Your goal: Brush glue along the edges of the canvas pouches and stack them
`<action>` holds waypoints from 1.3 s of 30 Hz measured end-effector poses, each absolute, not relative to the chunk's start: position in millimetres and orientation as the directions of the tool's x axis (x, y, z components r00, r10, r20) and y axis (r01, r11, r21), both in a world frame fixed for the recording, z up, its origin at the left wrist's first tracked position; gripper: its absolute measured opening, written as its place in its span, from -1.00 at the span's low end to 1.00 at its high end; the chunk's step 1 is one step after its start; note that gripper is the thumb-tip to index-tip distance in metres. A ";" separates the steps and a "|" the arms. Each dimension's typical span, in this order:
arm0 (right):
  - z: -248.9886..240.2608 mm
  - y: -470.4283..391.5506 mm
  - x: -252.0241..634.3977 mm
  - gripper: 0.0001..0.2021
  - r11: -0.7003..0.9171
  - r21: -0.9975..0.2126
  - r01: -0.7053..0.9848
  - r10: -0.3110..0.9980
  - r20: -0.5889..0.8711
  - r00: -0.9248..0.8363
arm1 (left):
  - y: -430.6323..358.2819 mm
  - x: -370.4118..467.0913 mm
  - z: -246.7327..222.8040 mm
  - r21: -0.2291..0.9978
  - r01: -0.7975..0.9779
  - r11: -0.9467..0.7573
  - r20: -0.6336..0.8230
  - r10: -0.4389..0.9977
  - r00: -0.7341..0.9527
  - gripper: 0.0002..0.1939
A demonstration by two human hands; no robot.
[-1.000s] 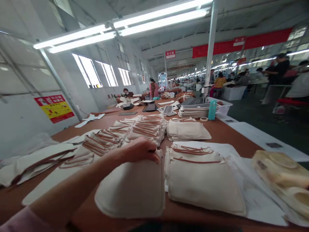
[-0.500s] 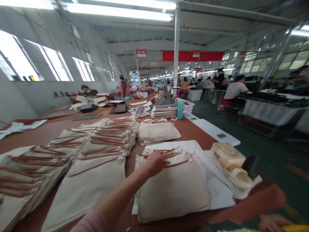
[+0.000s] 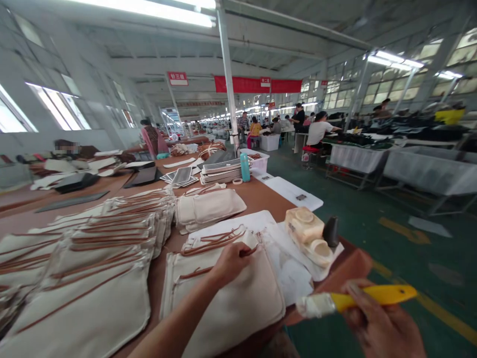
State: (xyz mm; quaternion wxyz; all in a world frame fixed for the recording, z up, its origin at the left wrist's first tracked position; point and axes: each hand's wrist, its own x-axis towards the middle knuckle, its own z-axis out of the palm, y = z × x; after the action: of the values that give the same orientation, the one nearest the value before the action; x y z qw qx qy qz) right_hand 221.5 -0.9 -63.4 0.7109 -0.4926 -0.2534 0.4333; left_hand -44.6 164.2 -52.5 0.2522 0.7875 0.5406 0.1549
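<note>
My left hand (image 3: 231, 263) pinches the brown-trimmed top edge of the uppermost cream fabric piece (image 3: 231, 303) on the nearest stack. In my right hand (image 3: 383, 323), at the lower right, is a yellow-handled brush (image 3: 376, 294), its whitish bristles pointing left beside the stack. The stack lies partly on white paper (image 3: 286, 263). To the right of it, a cream plastic container (image 3: 303, 224) with an opening at its front rests on the paper, a dark cone-shaped object (image 3: 330, 231) next to it.
Rows of cream pieces with brown strips (image 3: 100, 288) cover the left of the brown table (image 3: 263, 196). A smaller cream stack (image 3: 210, 205), a turquoise bottle (image 3: 245, 167) and a tape roll (image 3: 237, 181) are farther back. Several people work beyond.
The view has turned right. My right hand has risen into view with the brush. My left hand has gripped the top piece's edge, and the brown strips there have shifted.
</note>
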 end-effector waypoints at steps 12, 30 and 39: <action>-6.8 42.6 189.7 -0.71 0.459 -0.888 0.030 0.824 0.438 0.359 | 60.7 -36.7 18.2 0.817 0.502 -0.282 -0.024 0.855 0.518 -0.88; 14.1 7.5 196.4 -0.73 0.453 -0.879 -0.150 0.854 0.380 0.354 | 7.8 -38.8 29.9 0.753 0.415 -0.511 0.247 0.804 0.542 -0.69; 27.6 -16.0 195.5 -0.72 0.398 -0.888 -0.230 0.906 0.341 0.248 | 4.7 -38.3 24.8 0.660 0.528 -0.534 0.274 0.826 0.493 -0.82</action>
State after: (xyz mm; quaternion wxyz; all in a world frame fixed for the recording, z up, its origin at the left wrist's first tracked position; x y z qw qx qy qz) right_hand 195.5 -16.0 27.6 0.6987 -0.3688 -0.4589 0.4065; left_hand -38.3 4.7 24.8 0.2547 0.8256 0.4098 0.2926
